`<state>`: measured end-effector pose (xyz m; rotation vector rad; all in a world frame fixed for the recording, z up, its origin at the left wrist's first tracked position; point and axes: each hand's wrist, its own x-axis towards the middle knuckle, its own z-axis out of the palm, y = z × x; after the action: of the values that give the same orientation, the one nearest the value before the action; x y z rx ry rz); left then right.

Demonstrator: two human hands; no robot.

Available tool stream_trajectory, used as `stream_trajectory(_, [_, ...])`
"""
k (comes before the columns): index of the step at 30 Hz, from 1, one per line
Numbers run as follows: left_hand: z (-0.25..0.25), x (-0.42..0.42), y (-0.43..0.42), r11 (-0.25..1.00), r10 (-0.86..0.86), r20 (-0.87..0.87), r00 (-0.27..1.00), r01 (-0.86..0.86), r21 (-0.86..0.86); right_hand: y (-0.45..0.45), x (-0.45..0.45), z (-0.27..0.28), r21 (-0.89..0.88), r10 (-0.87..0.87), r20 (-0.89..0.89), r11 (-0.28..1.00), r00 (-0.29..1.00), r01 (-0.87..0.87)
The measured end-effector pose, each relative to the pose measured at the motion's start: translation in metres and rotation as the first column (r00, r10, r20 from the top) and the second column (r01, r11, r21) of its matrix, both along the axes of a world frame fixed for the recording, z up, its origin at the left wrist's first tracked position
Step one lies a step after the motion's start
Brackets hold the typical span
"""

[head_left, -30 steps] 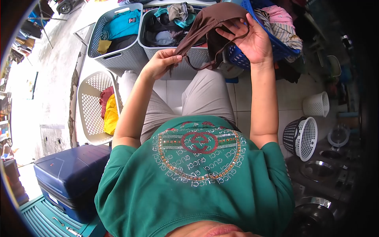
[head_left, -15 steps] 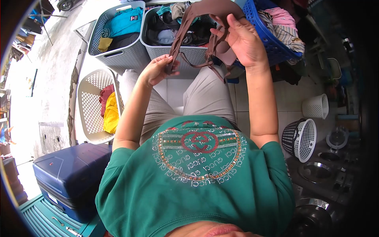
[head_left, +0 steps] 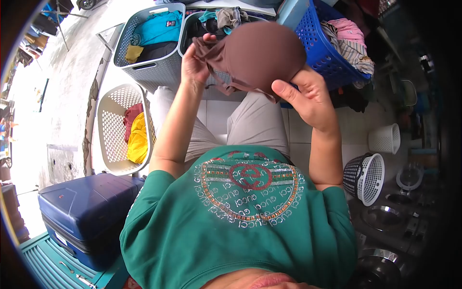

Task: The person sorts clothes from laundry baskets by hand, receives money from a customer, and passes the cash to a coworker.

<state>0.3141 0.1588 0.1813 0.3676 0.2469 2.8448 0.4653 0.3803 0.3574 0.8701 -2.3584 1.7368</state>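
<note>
A brown bra (head_left: 264,55) is held up in front of my knees, its rounded moulded cup facing me. My left hand (head_left: 196,65) is closed around its bunched straps and band. With the thumb along the lower edge and the fingers partly hidden behind the cup, my right hand (head_left: 308,98) grips the other side. Behind the bra stands a grey laundry basket (head_left: 185,45) of dark clothes, partly covered by it.
Another grey basket (head_left: 154,72) holds turquoise and dark clothes. A blue basket (head_left: 332,58) of clothes tilts at the right. To the left are a cream basket (head_left: 113,130) with yellow and maroon cloth and a dark blue suitcase (head_left: 86,207). Small baskets (head_left: 370,178) stand right.
The bra has turned so its cup faces me. My left hand has risen with the gathered straps, while my right hand has moved lower onto the cup's edge.
</note>
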Motion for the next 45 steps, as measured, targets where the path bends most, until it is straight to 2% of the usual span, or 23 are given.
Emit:
stream_trajectory(1, [0.003, -0.009, -0.008, 0.995, 0.098, 0.132, 0.986, -0.093, -0.048, 0.010, -0.001, -0.007, 0.183, -0.033, 0.035, 0.983, 0.999, 0.026])
stream_trajectory(3, [0.030, -0.002, -0.023, 0.991, -0.113, -0.134, 0.985, 0.102, -0.088, 0.030, -0.002, -0.019, 0.583, 0.026, 0.179, 0.802, 0.984, -0.128])
stream_trajectory(4, [0.052, 0.011, -0.019, 0.930, -0.077, -0.071, 0.994, 0.046, -0.365, 0.029, -0.004, -0.017, 0.866, -0.158, 0.307, 0.455, 0.939, -0.207])
stream_trajectory(5, [0.061, 0.021, -0.019, 0.856, -0.216, -0.240, 0.947, 0.065, -0.512, 0.030, -0.011, -0.023, 0.865, -0.157, 0.305, 0.457, 0.939, -0.205])
stream_trajectory(7, [0.070, 0.040, -0.007, 0.647, -0.444, -0.280, 0.851, 0.088, -0.757, 0.035, -0.034, -0.052, 0.783, -0.349, 0.250, 0.621, 0.903, 0.023])
stream_trajectory(8, [0.074, 0.054, 0.003, 0.596, -0.549, -0.246, 0.799, 0.168, -0.785, 0.032, -0.042, -0.072, 0.558, -0.307, 0.411, 0.829, 0.859, 0.029])
stream_trajectory(9, [0.081, 0.070, 0.012, 0.536, -0.646, -0.210, 0.733, 0.240, -0.810, 0.027, -0.047, -0.091, 0.281, -0.217, 0.543, 0.957, 0.811, 0.067])
stream_trajectory(10, [0.094, 0.084, 0.017, 0.456, -0.715, -0.172, 0.678, 0.264, -0.850, 0.025, -0.047, -0.100, -0.022, 0.129, 0.617, 0.989, 0.777, -0.147])
stream_trajectory(11, [0.086, 0.087, 0.021, 0.396, -0.746, -0.152, 0.649, 0.248, -0.884, 0.012, -0.045, -0.102, -0.196, 0.259, 0.511, 0.963, 0.820, -0.182])
stream_trajectory(13, [0.081, 0.090, 0.026, 0.411, -0.752, -0.312, 0.581, 0.044, -0.910, -0.012, -0.036, -0.096, -0.503, 0.388, 0.445, 0.854, 0.807, -0.134])
stream_trajectory(17, [0.081, 0.083, 0.015, 0.411, -0.792, -0.258, 0.553, 0.171, -0.895, -0.011, -0.042, -0.103, -0.596, 0.429, 0.370, 0.790, 0.824, -0.144])
stream_trajectory(20, [0.071, 0.083, 0.013, 0.447, -0.763, -0.273, 0.586, 0.173, -0.878, -0.006, -0.045, -0.102, -0.601, 0.377, 0.350, 0.793, 0.858, -0.103])
stream_trajectory(23, [0.067, 0.085, 0.011, 0.471, -0.765, -0.224, 0.603, 0.288, -0.834, -0.001, -0.045, -0.096, -0.713, 0.513, 0.366, 0.691, 0.777, -0.121])
stream_trajectory(25, [0.065, 0.085, 0.012, 0.488, -0.707, -0.224, 0.671, 0.233, -0.841, -0.005, -0.042, -0.093, -0.498, 0.276, 0.365, 0.865, 0.889, -0.064])
stream_trajectory(26, [0.064, 0.085, 0.012, 0.486, -0.707, -0.222, 0.671, 0.234, -0.842, -0.007, -0.039, -0.093, -0.456, 0.209, 0.493, 0.889, 0.844, 0.046])
stream_trajectory(29, [0.066, 0.086, 0.011, 0.535, -0.674, -0.281, 0.684, 0.190, -0.823, -0.017, -0.022, -0.087, -0.364, 0.126, 0.543, 0.926, 0.830, 0.098])
stream_trajectory(31, [0.070, 0.089, 0.009, 0.452, -0.713, -0.150, 0.685, 0.287, -0.844, -0.012, -0.024, -0.083, -0.377, 0.195, 0.512, 0.926, 0.836, 0.015])
stream_trajectory(33, [0.077, 0.093, 0.008, 0.433, -0.723, -0.133, 0.678, 0.295, -0.852, -0.005, -0.029, -0.084, -0.410, 0.364, 0.445, 0.895, 0.818, -0.175])
stream_trajectory(34, [0.079, 0.094, 0.007, 0.411, -0.733, -0.115, 0.670, 0.302, -0.860, -0.004, -0.029, -0.083, -0.412, 0.365, 0.445, 0.894, 0.818, -0.175])
stream_trajectory(37, [0.069, 0.086, 0.005, 0.482, -0.718, -0.223, 0.659, 0.241, -0.842, -0.002, -0.030, -0.074, -0.444, 0.306, 0.410, 0.890, 0.859, -0.105])
stream_trajectory(41, [0.069, 0.085, -0.001, 0.541, -0.658, -0.205, 0.724, 0.266, -0.798, 0.014, -0.040, -0.069, -0.259, 0.320, 0.362, 0.937, 0.876, -0.236])
stream_trajectory(43, [0.071, 0.080, -0.005, 0.578, -0.662, -0.218, 0.717, 0.303, -0.758, 0.016, -0.047, -0.071, -0.131, 0.140, 0.099, 0.983, 0.985, -0.126])
stream_trajectory(45, [0.075, 0.072, -0.006, 0.570, -0.659, -0.268, 0.703, 0.234, -0.788, 0.011, -0.049, -0.070, -0.231, 0.114, 0.042, 0.968, 0.993, -0.102])
